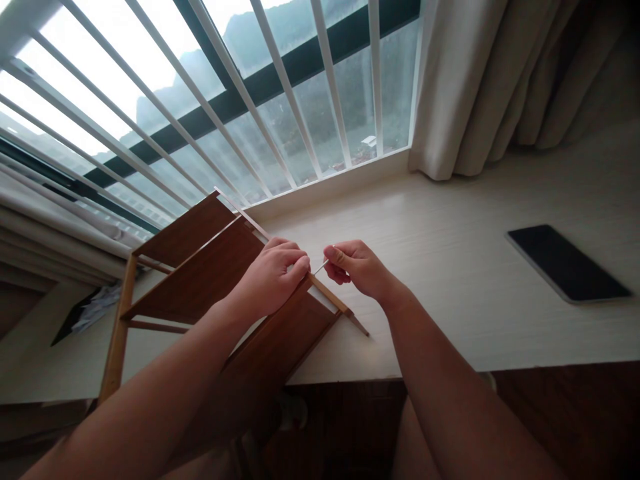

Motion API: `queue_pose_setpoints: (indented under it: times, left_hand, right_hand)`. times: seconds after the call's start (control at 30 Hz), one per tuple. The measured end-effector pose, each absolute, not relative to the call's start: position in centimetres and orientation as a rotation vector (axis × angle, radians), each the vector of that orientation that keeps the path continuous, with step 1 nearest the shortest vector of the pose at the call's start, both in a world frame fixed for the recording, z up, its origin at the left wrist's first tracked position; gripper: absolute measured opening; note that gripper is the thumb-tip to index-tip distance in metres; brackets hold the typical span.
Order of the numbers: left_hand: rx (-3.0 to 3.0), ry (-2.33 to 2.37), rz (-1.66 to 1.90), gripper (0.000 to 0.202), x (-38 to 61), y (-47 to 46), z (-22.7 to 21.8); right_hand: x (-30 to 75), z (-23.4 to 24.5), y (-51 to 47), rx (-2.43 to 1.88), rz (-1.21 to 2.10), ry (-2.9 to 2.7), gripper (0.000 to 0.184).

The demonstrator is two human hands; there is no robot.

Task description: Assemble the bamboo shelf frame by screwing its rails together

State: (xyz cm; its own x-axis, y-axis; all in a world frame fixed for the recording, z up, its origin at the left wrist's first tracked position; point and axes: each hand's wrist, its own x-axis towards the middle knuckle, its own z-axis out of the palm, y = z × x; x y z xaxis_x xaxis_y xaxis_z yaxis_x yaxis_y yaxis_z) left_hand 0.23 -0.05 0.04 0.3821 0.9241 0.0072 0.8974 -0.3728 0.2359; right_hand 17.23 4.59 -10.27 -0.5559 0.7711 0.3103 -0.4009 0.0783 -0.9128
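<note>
A brown wooden shelf unit (200, 267) lies tilted, with several panels between light wooden posts. My left hand (275, 273) is closed over the post on its right side, fingers wrapped round the edge. Just to the right, my right hand (357, 265) pinches a thin metal rod (321, 266) that looks like a hex key. The rod's far end meets the post beside my left thumb; exactly where it enters is too small to tell. The post's tapered end (357, 323) points toward the lower right, over the pale surface.
The unit rests on a pale wood-grain ledge (440, 240) below a barred window (280, 87). A dark phone or tablet (567, 263) lies at the right. Curtains (450, 87) hang on both sides. Papers (97, 307) sit at the far left. The ledge's front edge runs below my forearms.
</note>
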Motion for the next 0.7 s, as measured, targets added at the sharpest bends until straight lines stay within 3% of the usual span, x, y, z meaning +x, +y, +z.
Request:
queue_pose_setpoints:
  times: [0.7]
  left_hand:
    - [2.541,1.706,0.352,0.038,0.25,-0.87,0.67]
  right_hand:
    - [16.77,-11.03,4.72,-0.614,1.375,-1.236,0.048]
